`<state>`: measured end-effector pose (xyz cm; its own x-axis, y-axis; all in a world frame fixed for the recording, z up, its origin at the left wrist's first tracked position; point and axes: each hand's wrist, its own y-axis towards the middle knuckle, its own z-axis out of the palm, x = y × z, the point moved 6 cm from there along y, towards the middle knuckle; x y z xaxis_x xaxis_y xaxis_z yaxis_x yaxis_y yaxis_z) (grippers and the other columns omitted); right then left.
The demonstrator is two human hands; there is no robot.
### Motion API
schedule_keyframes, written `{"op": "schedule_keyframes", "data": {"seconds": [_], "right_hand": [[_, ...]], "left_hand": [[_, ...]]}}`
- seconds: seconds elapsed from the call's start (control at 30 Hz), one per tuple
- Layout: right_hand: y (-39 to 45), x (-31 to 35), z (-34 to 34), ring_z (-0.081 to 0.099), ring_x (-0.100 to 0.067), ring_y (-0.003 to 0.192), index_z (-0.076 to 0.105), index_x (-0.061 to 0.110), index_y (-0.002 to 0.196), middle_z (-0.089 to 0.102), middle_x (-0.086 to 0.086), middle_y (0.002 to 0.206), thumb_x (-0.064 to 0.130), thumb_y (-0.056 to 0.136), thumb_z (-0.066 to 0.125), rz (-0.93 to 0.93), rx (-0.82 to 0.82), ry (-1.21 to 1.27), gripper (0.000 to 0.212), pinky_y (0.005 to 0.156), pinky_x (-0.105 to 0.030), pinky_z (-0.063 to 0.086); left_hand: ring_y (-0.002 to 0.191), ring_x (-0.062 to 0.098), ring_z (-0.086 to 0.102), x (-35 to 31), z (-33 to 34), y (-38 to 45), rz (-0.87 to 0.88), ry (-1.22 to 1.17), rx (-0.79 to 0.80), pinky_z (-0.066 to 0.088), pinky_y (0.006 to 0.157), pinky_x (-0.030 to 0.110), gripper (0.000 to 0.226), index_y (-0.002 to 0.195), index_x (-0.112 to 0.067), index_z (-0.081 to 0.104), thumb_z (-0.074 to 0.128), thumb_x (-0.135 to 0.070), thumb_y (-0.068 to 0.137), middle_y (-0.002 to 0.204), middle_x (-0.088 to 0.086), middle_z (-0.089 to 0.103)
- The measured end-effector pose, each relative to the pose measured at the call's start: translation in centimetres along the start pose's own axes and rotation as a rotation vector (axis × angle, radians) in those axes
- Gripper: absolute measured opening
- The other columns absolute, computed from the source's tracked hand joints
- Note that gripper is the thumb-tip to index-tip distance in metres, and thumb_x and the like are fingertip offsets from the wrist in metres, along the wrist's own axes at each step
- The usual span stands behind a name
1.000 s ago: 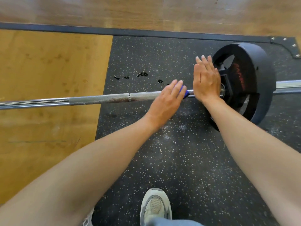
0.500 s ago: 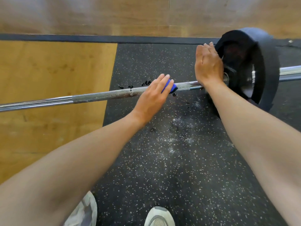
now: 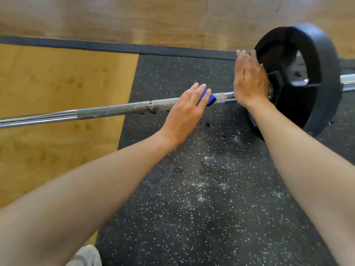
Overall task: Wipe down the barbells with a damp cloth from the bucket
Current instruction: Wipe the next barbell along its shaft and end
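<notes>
A steel barbell lies across the floor from left to right, its knurled shaft spotted with rust. My left hand lies over the shaft and grips a blue cloth against it; a corner of the cloth pokes out past my fingertips. My right hand is flat, fingers straight, resting against the inner side of the black weight plate where the shaft meets the collar. The two hands are a short gap apart. No bucket is in view.
The bar's end sleeve sticks out to the right of the plate. Black speckled rubber matting with white dust and small black crumbs lies under my arms. A wooden platform panel is on the left. My shoe shows at the bottom.
My left hand has slid the blue cloth leftward along the shaft, away from my right hand. My right hand has stayed by the plate. My view has shifted.
</notes>
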<state>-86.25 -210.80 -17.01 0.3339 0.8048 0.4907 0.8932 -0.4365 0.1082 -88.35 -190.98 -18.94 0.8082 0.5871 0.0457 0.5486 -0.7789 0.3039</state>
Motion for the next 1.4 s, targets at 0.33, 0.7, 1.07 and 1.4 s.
{"op": "schedule_keyframes", "data": {"seconds": [0.33,0.7,1.07,1.4], "right_hand": [[4.4,0.5,0.2,0.006,-0.012,0.156,0.036,0.025,0.157,0.016,-0.003,0.169,0.057,0.105,0.005,0.151,0.052,0.148,0.068,0.125,-0.04,0.008],[6.8,1.1,1.0,0.024,-0.031,0.152,0.036,0.034,0.156,0.023,-0.002,0.167,0.075,0.092,-0.006,0.229,0.141,0.095,0.087,0.119,-0.053,0.017],[2.4,0.7,0.4,0.02,-0.024,0.154,0.041,0.024,0.154,0.032,-0.004,0.164,0.06,0.104,0.002,0.111,0.121,-0.015,0.073,0.123,-0.048,0.013],[-7.4,-0.7,-0.7,0.013,-0.015,0.155,0.039,0.021,0.156,0.036,0.002,0.162,0.044,0.109,0.01,-0.033,0.042,-0.129,0.059,0.127,-0.044,0.005]], "left_hand": [[0.131,0.038,0.057,-1.2,2.1,6.9,-0.011,-0.026,-0.024,0.049,0.108,0.043,0.047,0.135,0.002,0.061,0.053,0.004,0.088,0.136,0.021,0.062],[0.128,0.035,0.06,-0.9,2.2,9.1,0.035,-0.038,-0.06,0.049,0.107,0.039,0.048,0.133,0.0,0.063,0.059,0.0,0.085,0.133,0.018,0.065],[0.14,0.044,0.044,2.1,-0.2,1.7,-0.087,-0.076,-0.03,0.039,0.117,0.049,0.057,0.146,0.008,0.047,0.046,0.014,0.089,0.148,0.026,0.05],[0.118,0.034,0.065,-4.9,-2.0,-1.9,0.013,-0.092,-0.018,0.049,0.107,0.039,0.06,0.131,0.002,0.064,0.077,0.01,0.073,0.128,0.02,0.066]]}}
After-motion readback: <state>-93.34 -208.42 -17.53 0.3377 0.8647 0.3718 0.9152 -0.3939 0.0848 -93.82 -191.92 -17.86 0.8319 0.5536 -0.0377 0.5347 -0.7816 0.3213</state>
